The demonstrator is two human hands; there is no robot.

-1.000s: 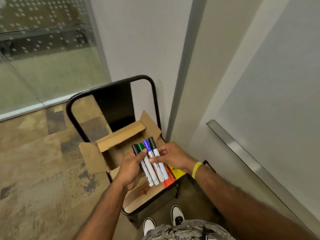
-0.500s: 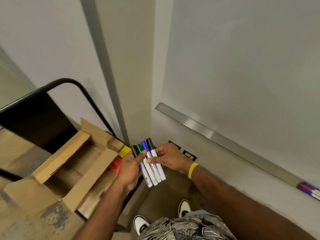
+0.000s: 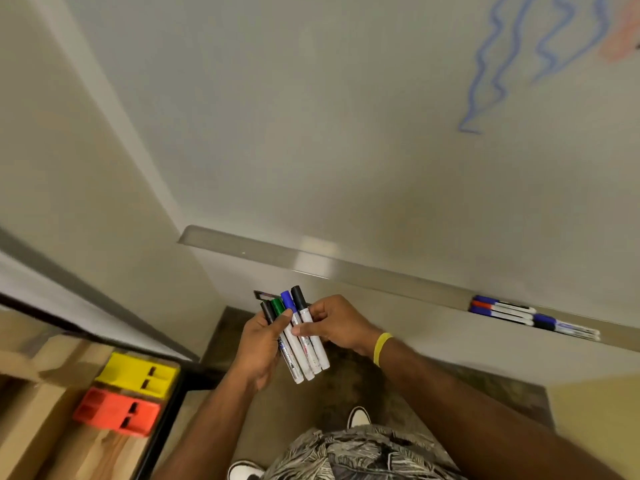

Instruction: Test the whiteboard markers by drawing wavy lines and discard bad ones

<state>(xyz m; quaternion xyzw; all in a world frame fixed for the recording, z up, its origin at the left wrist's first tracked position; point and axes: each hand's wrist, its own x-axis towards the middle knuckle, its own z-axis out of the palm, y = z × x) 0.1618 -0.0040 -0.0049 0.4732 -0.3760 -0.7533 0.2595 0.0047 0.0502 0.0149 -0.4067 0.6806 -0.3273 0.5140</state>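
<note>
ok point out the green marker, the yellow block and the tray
green marker [image 3: 277, 306], head view, on its green cap
yellow block [image 3: 124, 370], head view, on its top face
tray [image 3: 381, 278], head view, on a bare stretch

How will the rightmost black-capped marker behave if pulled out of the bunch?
Likely stiff and light: the black-capped marker is a slim, straight plastic barrel. Its smooth white body looks slippery, so it should slide easily from the bunch that the left hand grips. Being round, it would probably roll if laid on the tray.
</note>
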